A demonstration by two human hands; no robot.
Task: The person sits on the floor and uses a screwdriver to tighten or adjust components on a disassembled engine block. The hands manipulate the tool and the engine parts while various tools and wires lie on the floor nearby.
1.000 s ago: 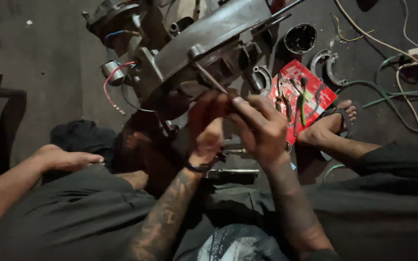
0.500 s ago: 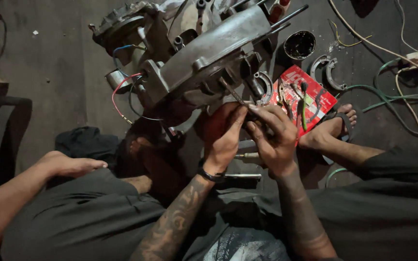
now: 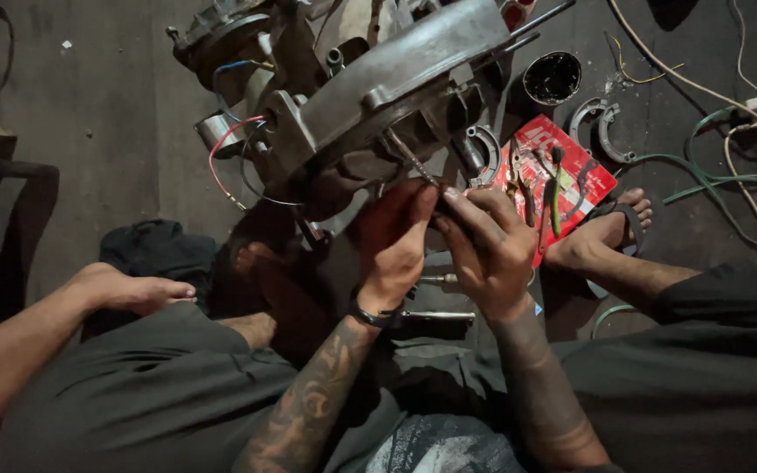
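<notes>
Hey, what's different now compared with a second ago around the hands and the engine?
Little changed. Both hands, left hand and right hand, stay pinched together on the thin metal rod at the engine casing. The view shifted slightly. The red package and another person's hand kept their places.

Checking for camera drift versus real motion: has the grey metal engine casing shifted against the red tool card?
Cannot tell: the grey metal engine casing and red tool card keep similar spacing; the view itself shifted.
</notes>
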